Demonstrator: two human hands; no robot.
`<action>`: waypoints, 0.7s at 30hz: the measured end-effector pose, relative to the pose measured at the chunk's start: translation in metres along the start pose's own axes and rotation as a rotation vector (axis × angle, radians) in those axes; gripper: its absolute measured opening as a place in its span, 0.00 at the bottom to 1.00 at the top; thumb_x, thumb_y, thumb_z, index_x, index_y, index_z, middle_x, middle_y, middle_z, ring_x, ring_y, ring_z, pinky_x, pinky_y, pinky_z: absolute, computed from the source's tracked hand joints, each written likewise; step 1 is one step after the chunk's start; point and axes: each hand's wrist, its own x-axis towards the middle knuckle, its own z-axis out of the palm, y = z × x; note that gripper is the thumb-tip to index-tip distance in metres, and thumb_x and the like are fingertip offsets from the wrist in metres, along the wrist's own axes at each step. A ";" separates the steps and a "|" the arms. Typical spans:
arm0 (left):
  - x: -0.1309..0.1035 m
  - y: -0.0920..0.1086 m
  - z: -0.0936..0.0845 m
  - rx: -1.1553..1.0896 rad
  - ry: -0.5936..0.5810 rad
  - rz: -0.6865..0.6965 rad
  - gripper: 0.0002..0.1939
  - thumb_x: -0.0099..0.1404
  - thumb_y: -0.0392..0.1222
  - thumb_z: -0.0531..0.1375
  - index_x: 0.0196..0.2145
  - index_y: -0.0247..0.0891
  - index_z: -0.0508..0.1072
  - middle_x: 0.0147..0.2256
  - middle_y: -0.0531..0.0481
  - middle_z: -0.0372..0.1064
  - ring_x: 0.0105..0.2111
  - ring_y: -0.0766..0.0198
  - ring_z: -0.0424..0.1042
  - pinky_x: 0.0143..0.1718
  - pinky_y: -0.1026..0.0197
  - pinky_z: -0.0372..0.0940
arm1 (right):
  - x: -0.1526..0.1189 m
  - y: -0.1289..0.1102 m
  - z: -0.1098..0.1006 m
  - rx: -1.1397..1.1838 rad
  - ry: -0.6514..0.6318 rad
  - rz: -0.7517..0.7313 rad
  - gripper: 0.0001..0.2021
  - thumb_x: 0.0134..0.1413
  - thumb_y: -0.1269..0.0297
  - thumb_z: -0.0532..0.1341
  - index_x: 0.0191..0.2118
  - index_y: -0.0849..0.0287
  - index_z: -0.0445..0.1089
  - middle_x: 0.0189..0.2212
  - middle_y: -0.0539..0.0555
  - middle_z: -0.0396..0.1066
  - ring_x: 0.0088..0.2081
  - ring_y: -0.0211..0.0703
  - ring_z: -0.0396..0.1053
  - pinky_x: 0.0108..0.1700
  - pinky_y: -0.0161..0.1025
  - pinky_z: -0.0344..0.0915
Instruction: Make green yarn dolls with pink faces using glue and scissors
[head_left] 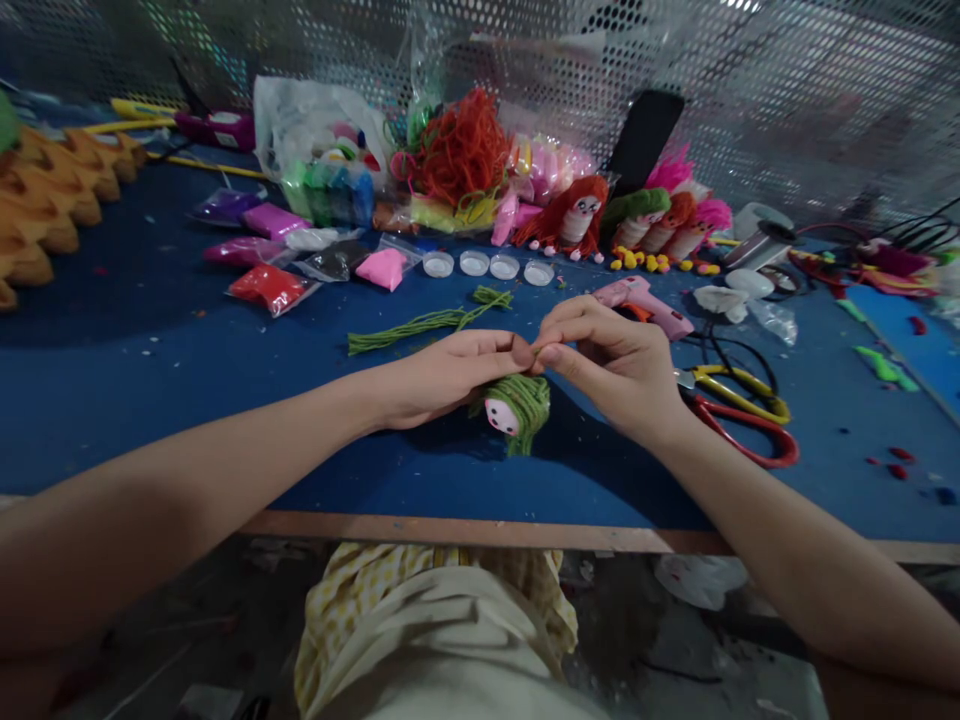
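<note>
A small doll [501,415] with a pale painted face and green yarn hair [529,400] is just above or on the blue table, below my fingertips. My left hand [450,372] is closed at the top of the doll, thumb and fingers pressed together. From the other side my right hand [619,360] pinches a tiny bit of green yarn, its fingertips meeting those of the left. My fingers partly hide the doll's top. Behind my left hand lies a loose bundle of green yarn [409,328]. Scissors [742,420] with yellow and red handles lie beside my right wrist.
A pink glue gun [651,303] lies behind my right hand. Small clear dishes [474,263], coloured clay packets [271,288] and finished yarn dolls [576,218] line the back, near red yarn [461,145]. An orange egg-tray-like holder [52,190] stands left. The table's wooden edge [465,528] runs in front.
</note>
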 end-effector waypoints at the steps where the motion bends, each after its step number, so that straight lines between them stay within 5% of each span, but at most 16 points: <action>1: 0.000 0.000 0.001 -0.014 0.003 -0.006 0.10 0.64 0.41 0.70 0.34 0.33 0.75 0.34 0.53 0.72 0.34 0.70 0.67 0.38 0.65 0.58 | 0.000 -0.001 0.002 0.041 0.001 0.028 0.02 0.59 0.64 0.70 0.33 0.52 0.81 0.33 0.51 0.78 0.38 0.41 0.74 0.45 0.43 0.71; 9: 0.000 0.002 0.001 -0.051 0.039 -0.029 0.13 0.62 0.45 0.73 0.37 0.34 0.78 0.37 0.52 0.73 0.37 0.69 0.69 0.41 0.65 0.61 | -0.001 0.000 0.009 0.497 0.054 0.327 0.10 0.58 0.54 0.72 0.35 0.53 0.77 0.31 0.48 0.78 0.33 0.37 0.75 0.39 0.38 0.75; 21: -0.001 0.016 0.001 -0.123 0.199 -0.087 0.07 0.71 0.38 0.64 0.44 0.35 0.80 0.32 0.52 0.74 0.30 0.69 0.71 0.33 0.66 0.65 | 0.000 -0.004 -0.022 0.161 0.196 0.103 0.07 0.55 0.55 0.74 0.38 0.49 0.83 0.29 0.48 0.80 0.32 0.40 0.78 0.35 0.39 0.76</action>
